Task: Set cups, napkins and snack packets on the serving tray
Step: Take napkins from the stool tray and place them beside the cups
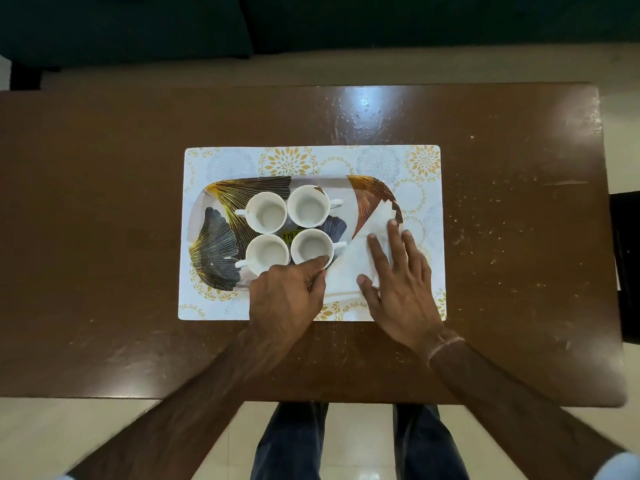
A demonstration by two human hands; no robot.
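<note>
Right hand (pixel 398 271) lies flat w/ an open grip on the white folded paper napkin (pixel 360 258) at the leaf-print oval tray's (pixel 214 251) right end, prob. to smooth it, while left hand (pixel 287 299), fingers curled on nothing, touches its edge by 4 white cups (pixel 266 213).
</note>
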